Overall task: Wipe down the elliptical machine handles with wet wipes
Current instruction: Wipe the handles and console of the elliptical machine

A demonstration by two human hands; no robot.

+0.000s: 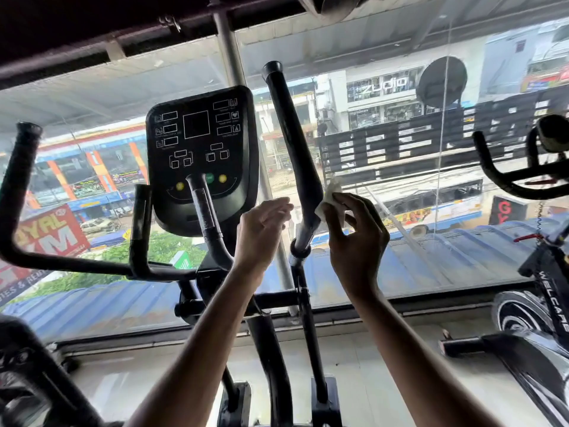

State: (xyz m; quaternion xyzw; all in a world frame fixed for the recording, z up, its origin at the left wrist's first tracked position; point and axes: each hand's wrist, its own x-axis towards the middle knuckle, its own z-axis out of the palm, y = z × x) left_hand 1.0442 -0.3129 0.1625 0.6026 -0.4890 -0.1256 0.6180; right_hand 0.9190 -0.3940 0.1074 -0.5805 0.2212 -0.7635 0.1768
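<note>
The elliptical's right moving handle [292, 140] is a black padded bar that rises from a collar at about mid-height to a capped top. My right hand [354, 238] pinches a crumpled white wet wipe [331, 197] against the handle's right side, near the bottom of the padding. My left hand [261, 229] hovers just left of the same handle with relaxed fingers and holds nothing. The left moving handle [18, 180] curves up at the far left. The black console [201, 155] stands between them, with a short fixed grip [201, 208] in front of it.
A large glass window [400, 149] runs right behind the machine, with a street beyond it. A spin bike [538, 272] stands at the right, its handlebar level with my right hand. Another machine's dark part [27, 365] fills the lower left corner. Pale floor lies below.
</note>
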